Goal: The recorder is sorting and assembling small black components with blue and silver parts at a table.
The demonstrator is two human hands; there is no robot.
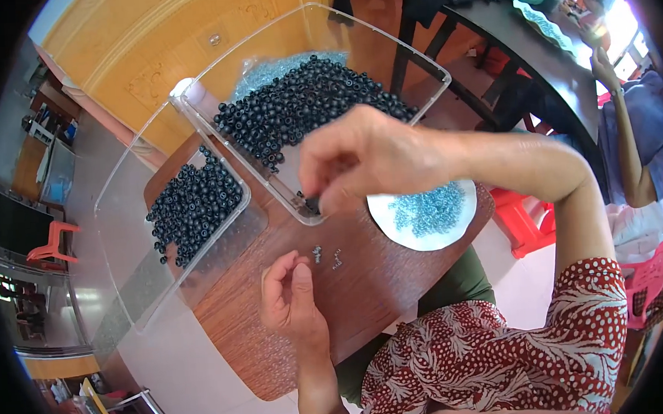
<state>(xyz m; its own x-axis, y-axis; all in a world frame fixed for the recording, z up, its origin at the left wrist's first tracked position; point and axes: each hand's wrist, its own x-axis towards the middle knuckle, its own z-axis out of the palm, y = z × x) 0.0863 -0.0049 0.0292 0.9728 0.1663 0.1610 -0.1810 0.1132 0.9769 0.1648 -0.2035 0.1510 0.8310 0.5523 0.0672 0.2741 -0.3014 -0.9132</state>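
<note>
My right hand hangs over the near corner of a large clear plastic bin, fingers curled downward. A few small dark pieces show by its fingertips; what it pinches, if anything, is hidden. Low over the brown table, my left hand is curled, thumb against the fingers; its contents cannot be made out. Just beyond it lie several tiny shiny pieces. The bin holds a heap of small black round pieces with holes. Right of it, a white scalloped plate carries small clear bluish pieces.
A second clear bin with black round pieces stands at the left. A clear bag lies behind the heap. Red stools stand right and left. Another person's arm shows by a dark table at the far right.
</note>
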